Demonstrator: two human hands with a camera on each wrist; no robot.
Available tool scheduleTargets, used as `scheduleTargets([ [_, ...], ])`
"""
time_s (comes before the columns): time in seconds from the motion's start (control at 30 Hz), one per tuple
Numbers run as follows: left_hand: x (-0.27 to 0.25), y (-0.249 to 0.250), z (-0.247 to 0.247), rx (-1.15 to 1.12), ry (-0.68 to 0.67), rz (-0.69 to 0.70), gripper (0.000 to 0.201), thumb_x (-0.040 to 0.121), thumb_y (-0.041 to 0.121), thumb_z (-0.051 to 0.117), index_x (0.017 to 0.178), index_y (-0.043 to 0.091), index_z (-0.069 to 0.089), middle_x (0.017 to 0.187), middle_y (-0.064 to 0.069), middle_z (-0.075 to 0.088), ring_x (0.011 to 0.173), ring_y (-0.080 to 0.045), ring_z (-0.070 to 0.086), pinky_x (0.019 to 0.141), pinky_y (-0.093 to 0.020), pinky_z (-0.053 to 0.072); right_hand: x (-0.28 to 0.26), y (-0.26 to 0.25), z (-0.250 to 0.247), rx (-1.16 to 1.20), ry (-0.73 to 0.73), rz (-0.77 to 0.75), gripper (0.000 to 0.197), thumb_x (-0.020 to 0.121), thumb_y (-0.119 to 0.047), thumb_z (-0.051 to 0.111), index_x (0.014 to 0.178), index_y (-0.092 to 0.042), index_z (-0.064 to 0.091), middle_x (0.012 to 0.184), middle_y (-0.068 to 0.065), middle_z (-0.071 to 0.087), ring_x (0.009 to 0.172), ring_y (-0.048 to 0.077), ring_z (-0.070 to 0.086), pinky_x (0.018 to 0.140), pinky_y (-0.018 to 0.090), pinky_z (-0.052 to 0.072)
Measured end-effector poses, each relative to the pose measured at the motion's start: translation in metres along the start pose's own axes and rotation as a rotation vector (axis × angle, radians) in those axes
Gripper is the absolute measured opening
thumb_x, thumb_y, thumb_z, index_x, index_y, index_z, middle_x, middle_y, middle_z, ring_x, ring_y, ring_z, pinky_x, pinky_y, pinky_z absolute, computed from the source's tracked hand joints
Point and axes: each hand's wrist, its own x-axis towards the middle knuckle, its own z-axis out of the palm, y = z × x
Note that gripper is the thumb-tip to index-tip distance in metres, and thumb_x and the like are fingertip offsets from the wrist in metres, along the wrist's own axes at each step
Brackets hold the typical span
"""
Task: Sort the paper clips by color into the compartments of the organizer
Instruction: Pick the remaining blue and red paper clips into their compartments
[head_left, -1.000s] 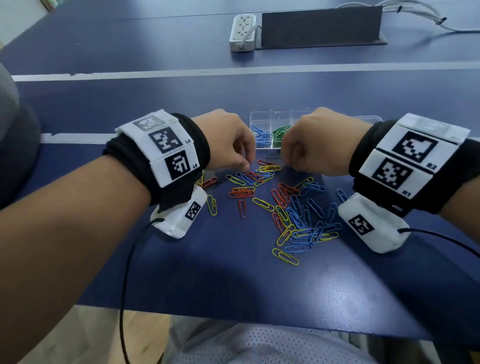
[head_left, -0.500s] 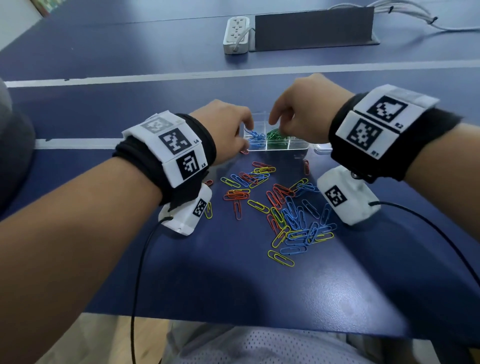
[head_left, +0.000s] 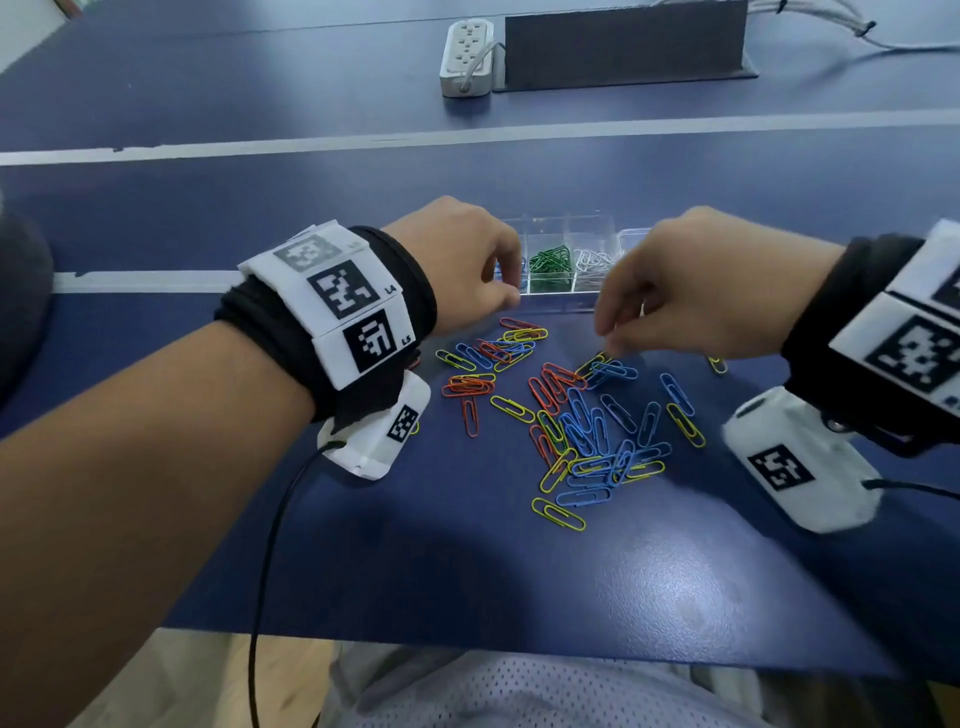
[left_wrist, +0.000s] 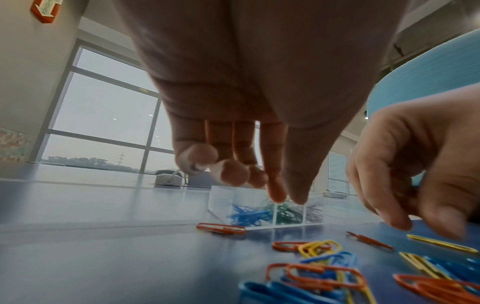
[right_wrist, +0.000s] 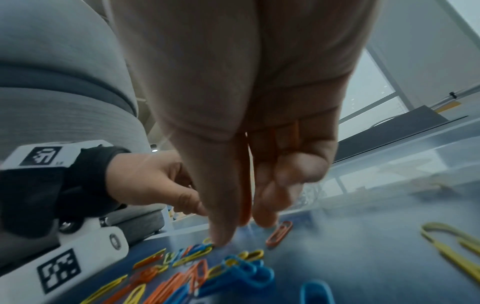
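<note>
Blue, orange and yellow plastic-coated paper clips lie scattered and overlapping on the dark blue tabletop, just in front of the clear plastic compartment organizer. In the organizer one compartment holds blue clips, the next green clips, the next white clips.

The right hand reaches down into the far edge of the scatter, fingers extended and slightly parted, tips at the table by a blue clip; it holds nothing that I can see. The left hand hovers at the organizer's left end over the blue compartment, thumb and index tips close together and the other fingers curled. The wrist view shows no clip between them, so I judge it empty.

The step in hand looks like picking another clip. To do it well, I would choose one lying at the edge of the pile rather than in the tangled middle, where clips overlap and may lift together. Slide it free with a fingertip, then pinch it by the rounded end between thumb and index. Check the colour before carrying, and release it low inside the matching compartment so it does not bounce across a divider.
</note>
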Motion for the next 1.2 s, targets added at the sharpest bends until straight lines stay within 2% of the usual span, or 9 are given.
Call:
scheduleTargets([
  [0.07,-0.001,0.005,0.002,-0.002,-0.025,0.022,0.018,0.084,0.034,0.061,0.093,0.021,0.069,0.071,0.008,0.052,0.074,-0.014,0.048,0.075,-0.023,0.039,-0.004,-0.002,0.005,0.001,-0.071,0.001,0.014,0.070,-0.034,0.076,0.083,-0.028,0.072,0.073,-0.010,0.071,0.071,0.010,0.062,0.067,0.019,0.046],
  [0.17,-0.002,0.011,0.004,-0.016,-0.038,0.049,0.017,0.082,0.036,0.063,0.090,0.022,0.069,0.064,0.012,0.048,0.068,-0.013,0.048,0.073,-0.023,0.041,-0.004,-0.003,0.010,-0.007,-0.123,-0.011,0.021,0.070,-0.027,0.077,0.090,-0.027,0.072,0.076,-0.007,0.072,0.069,0.009,0.060,0.075,0.023,0.050],
  [0.4,-0.007,0.035,0.013,-0.029,-0.203,0.161,0.017,0.078,0.038,0.066,0.090,0.026,0.071,0.063,0.012,0.052,0.068,-0.010,0.052,0.072,-0.023,0.044,-0.006,0.000,0.005,0.008,-0.041,-0.050,0.023,0.074,-0.018,0.061,0.089,-0.034,0.066,0.060,-0.013,0.057,0.058,-0.004,0.049,0.072,0.024,0.045],
  [0.5,-0.006,0.044,0.017,-0.036,-0.232,0.187,0.016,0.083,0.036,0.060,0.092,0.027,0.070,0.073,0.011,0.056,0.077,-0.013,0.054,0.083,-0.032,0.050,-0.013,0.004,0.000,0.006,-0.037,-0.036,0.019,0.076,-0.018,0.059,0.079,-0.035,0.067,0.061,-0.011,0.058,0.061,0.006,0.054,0.072,0.024,0.045],
  [0.63,-0.002,0.057,0.020,0.032,-0.191,0.222,0.021,0.088,0.034,0.054,0.096,0.023,0.069,0.081,0.001,0.062,0.082,-0.018,0.052,0.080,-0.028,0.045,-0.026,0.011,0.003,-0.155,-0.078,-0.016,0.020,0.080,-0.021,0.053,0.082,-0.024,0.073,0.076,-0.003,0.071,0.077,0.021,0.060,0.080,0.030,0.050],
  [0.8,-0.001,0.071,0.022,0.135,-0.232,0.188,0.024,0.086,0.040,0.058,0.089,0.018,0.067,0.073,0.001,0.044,0.096,-0.029,0.061,0.081,-0.043,0.053,-0.035,0.014,0.009,-0.192,-0.101,0.035,0.020,0.080,-0.038,0.060,0.078,-0.023,0.072,0.076,-0.003,0.072,0.070,0.016,0.053,0.075,0.030,0.051],
  [0.9,0.000,0.074,0.021,0.150,-0.233,0.193,0.019,0.086,0.033,0.057,0.091,0.017,0.067,0.075,0.000,0.041,0.097,-0.032,0.061,0.085,-0.046,0.052,-0.033,0.015,0.012,-0.195,-0.079,0.044,0.012,0.080,-0.029,0.062,0.080,-0.023,0.072,0.075,-0.005,0.070,0.069,0.013,0.046,0.071,0.024,0.045],
  [1.07,-0.002,0.073,0.021,0.136,-0.236,0.163,0.016,0.082,0.028,0.054,0.072,0.017,0.061,0.063,0.003,0.046,0.083,-0.027,0.061,0.076,-0.039,0.054,-0.031,0.016,0.011,-0.155,-0.072,0.058,0.014,0.077,-0.021,0.061,0.084,-0.027,0.072,0.058,-0.015,0.047,0.069,0.012,0.043,0.069,0.021,0.040],
  [1.2,-0.001,0.073,0.023,0.109,-0.197,0.147,0.016,0.080,0.025,0.054,0.071,0.015,0.062,0.065,0.001,0.055,0.072,-0.022,0.054,0.065,-0.028,0.043,-0.029,0.016,0.011,-0.109,-0.073,0.092,0.016,0.073,-0.022,0.064,0.086,-0.030,0.068,0.065,-0.012,0.054,0.071,0.014,0.046,0.070,0.024,0.044],
])
